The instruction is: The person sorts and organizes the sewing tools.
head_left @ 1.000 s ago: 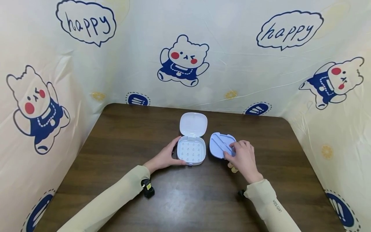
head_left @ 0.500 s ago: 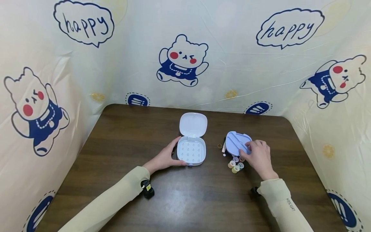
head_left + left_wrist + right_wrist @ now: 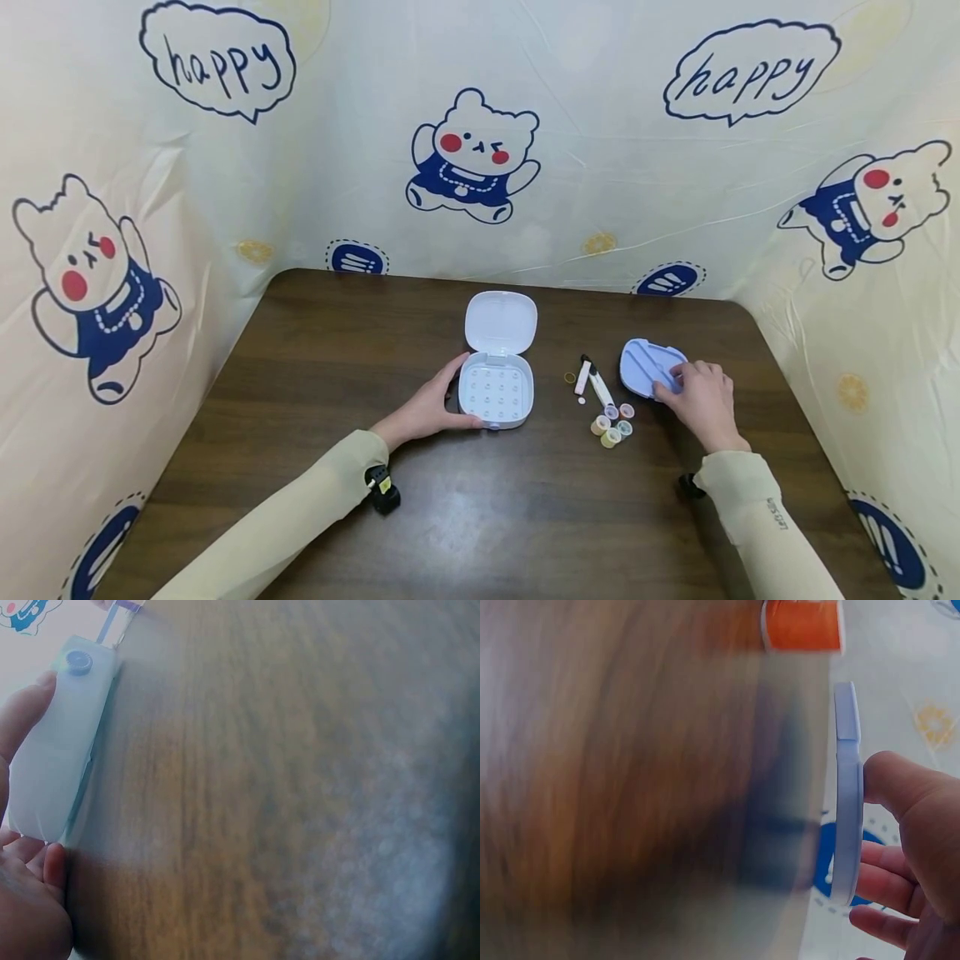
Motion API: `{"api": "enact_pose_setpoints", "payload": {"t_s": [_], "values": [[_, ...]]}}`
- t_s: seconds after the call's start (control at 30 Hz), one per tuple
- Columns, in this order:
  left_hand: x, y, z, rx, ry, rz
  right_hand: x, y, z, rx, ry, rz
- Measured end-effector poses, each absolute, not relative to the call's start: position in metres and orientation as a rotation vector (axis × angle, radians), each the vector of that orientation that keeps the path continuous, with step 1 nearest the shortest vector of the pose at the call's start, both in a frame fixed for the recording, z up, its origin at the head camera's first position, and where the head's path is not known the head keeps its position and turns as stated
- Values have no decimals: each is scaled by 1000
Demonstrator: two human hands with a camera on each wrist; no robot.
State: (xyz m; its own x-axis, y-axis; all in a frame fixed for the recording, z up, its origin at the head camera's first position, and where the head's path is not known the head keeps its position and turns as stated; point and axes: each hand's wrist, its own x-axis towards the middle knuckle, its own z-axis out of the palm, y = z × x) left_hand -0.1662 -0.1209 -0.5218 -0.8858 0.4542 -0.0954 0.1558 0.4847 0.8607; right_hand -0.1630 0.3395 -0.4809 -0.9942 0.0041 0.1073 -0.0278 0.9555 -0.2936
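My left hand (image 3: 426,408) holds a white sewing box (image 3: 495,390) at its left side, thumb at the front and fingers behind. Several small pegs stand inside it, and its lid (image 3: 501,322) is raised at the back. In the left wrist view the box (image 3: 56,750) shows a round front catch. My right hand (image 3: 701,404) pinches a light-blue tray insert (image 3: 641,367) that has a diagonal channel. Seen edge-on in the right wrist view, the insert (image 3: 847,817) hangs above the table, with the thumb and fingers on its right face.
Between box and tray insert lie several thread spools (image 3: 611,437), a pink-and-white stick (image 3: 582,377), a white stick with a dark end (image 3: 600,387), a small ring (image 3: 569,377) and a pink dot-like piece (image 3: 581,401). A printed curtain (image 3: 480,50) surrounds the wooden table (image 3: 337,333).
My right hand has carried the tray insert rightward, away from the box, uncovering the spools and sticks beneath it. The left hand and the box have stayed in place.
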Motion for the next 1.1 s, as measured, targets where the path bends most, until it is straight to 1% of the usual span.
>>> {"api": "enact_pose_setpoints", "payload": {"t_s": [0.47, 1.1], "values": [[-166, -121, -523, 524, 2434, 1358, -179, 371, -489, 46, -3103, 456], [-167, -121, -519, 528, 2424, 1346, -189, 387, -495, 67, -3186, 486]]}}
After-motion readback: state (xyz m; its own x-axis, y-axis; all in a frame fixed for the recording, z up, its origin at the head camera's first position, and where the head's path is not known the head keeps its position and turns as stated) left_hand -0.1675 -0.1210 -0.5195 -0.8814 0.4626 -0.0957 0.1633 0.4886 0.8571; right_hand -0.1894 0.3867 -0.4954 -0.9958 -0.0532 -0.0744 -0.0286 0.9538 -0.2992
